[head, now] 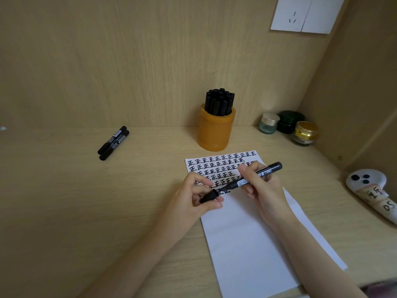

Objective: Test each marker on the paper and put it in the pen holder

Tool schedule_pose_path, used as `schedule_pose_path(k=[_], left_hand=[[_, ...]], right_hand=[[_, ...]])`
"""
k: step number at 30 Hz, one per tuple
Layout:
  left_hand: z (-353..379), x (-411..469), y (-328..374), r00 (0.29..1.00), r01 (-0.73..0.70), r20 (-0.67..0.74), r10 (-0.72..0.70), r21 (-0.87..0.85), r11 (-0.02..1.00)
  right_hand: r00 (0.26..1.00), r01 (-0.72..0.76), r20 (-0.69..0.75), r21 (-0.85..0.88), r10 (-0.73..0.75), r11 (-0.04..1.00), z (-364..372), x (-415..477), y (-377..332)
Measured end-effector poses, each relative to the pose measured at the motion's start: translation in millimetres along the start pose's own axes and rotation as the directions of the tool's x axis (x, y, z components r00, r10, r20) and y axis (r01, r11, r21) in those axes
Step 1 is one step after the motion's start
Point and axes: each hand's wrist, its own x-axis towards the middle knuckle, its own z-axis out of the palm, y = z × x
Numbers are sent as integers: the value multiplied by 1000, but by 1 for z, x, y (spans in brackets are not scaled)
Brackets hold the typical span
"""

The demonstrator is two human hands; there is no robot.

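Note:
My right hand (261, 188) grips an uncapped black marker (263, 172), its tip down on the white paper (247, 233) just below several rows of black test marks. My left hand (193, 198) pinches the marker's black cap (209, 196) over the paper's left edge. Behind the paper stands the orange pen holder (216, 131), packed with several black markers (219, 102). Two capped black markers (113, 143) lie side by side on the desk at the left.
Three small jars (289, 126) sit in the back right corner. A white padded object with writing (371, 190) lies at the right edge. Wooden walls close the desk at the back and right, with a wall socket (305, 14) above.

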Motion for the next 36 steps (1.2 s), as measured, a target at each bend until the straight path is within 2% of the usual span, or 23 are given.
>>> schedule_pose_path(k=[4,8,12,17,24,36], left_hand=[[1,1,-2,1000,3,9,-3,0,1000],[1,0,-6,1000,-6,12,6,7,1000],[0,0,-5,996,-45,-76,43,-21,999],[-1,-1,-3,967,-128,-229,111,-58,990],[2,-2,-1,968,-121,-237,82,-158,980],[2,2,-2,964,-102,-260,60,-150,983]], right_hand=[[998,25,53,-41,-23,999,2,-2,1],[984,74,173,-139,-50,987,6,-6,4],[973,44,228,-96,-21,994,6,-9,1],[977,41,210,-60,-28,997,6,-7,0],[976,41,217,-102,-18,994,6,-4,2],[972,26,233,-71,-9,997,9,1,3]])
